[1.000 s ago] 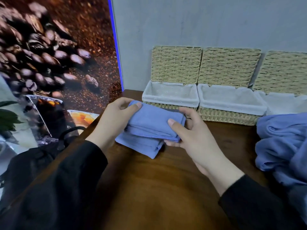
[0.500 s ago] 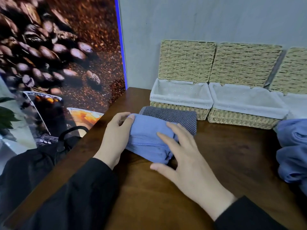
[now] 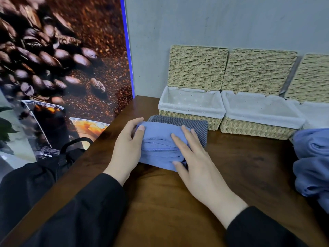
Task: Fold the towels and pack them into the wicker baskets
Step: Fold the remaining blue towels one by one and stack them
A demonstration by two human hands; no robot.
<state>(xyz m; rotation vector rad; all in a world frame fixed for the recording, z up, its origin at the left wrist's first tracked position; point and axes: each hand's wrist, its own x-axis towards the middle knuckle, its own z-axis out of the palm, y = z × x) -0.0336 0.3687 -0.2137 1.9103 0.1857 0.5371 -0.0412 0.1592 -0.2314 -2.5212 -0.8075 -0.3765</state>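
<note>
Head view: 1 second ago the folded blue towel (image 3: 161,139) was held up off the wood between both hands; now it lies pressed down on top of a darker grey striped towel (image 3: 195,123), which has come into sight beneath and behind it. The left hand (image 3: 127,148) has slid to the bundle's left end, its grip narrow, thumb on top and fingers curled round the edge. The right hand (image 3: 193,157) has gone from pinching the front to lying flat and open, palm down on the right half, holding nothing, only pressing. I judge this to mean the fold on this towel is finished and is being flattened on a small stack, so packing looks like the next step and has not begun.

The stack sits on the dark brown wooden tabletop (image 3: 240,166), just in front of the left wicker basket (image 3: 191,120), touching or nearly touching its woven front. That basket's white cloth lining shows nothing inside. Just beside it stands the middle wicker basket (image 3: 256,129), also lined and with no towels in it, and a 3rd basket (image 3: 315,111) is cut off by the frame. Each has its woven lid standing open against the grey wall.

At the far left hangs a large coffee-bean poster (image 3: 58,65), with a black bag (image 3: 69,154) below the tabletop's edge. At the far right lies a loose heap of blue towels (image 3: 311,163), unfolded, well apart from the hands.
</note>
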